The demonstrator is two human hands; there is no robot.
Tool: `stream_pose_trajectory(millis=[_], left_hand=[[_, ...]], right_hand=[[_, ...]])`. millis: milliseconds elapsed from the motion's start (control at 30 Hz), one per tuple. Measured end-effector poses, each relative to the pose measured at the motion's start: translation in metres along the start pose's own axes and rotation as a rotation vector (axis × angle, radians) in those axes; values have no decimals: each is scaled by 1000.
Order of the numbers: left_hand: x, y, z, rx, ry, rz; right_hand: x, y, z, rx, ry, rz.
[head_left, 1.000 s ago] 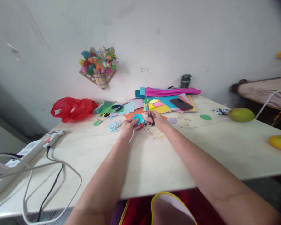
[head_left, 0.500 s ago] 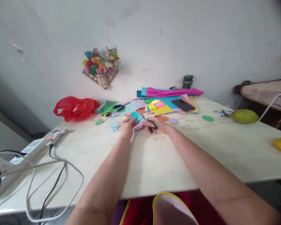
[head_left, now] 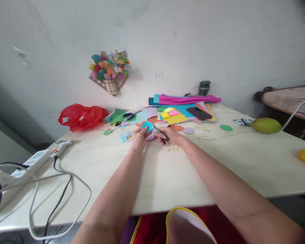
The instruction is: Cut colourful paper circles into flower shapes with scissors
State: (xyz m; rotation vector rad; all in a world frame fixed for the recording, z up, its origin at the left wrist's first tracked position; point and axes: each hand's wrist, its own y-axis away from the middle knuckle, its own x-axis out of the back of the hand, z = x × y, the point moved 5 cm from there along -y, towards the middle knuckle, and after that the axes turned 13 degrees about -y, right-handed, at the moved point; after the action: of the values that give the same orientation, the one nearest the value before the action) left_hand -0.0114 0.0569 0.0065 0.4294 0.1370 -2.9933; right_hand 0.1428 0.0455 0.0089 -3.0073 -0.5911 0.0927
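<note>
Pale table (head_left: pixel 173 183), red plastic bag (head_left: pixel 82 117), dark phone (head_left: pixel 199 113), white power strip (head_left: pixel 32 164), green paper oval (head_left: pixel 226 127)

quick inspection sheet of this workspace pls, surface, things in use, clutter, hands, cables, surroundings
Surface: pale table, small paper scraps on it near the hands.
Things in use: blue flower-shaped piece and scissors, both held.
Clutter: coloured sheets with a phone on top; red bag; second pair of scissors; green fruit at right.
Hands: left grips the blue piece, right the scissors.
Cables: white cable and black cable loop over the left side beside a power strip and hang past the front edge.
Surroundings: pale wall with a bunch of artificial flowers.
</note>
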Motion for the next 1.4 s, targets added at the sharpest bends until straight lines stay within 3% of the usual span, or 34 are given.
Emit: stream_pose_trajectory(millis=[1400], left_hand=[[-3, -1, -2, -24, 54, -30]], right_hand=[[-11, 4, -6, -72, 23, 40]])
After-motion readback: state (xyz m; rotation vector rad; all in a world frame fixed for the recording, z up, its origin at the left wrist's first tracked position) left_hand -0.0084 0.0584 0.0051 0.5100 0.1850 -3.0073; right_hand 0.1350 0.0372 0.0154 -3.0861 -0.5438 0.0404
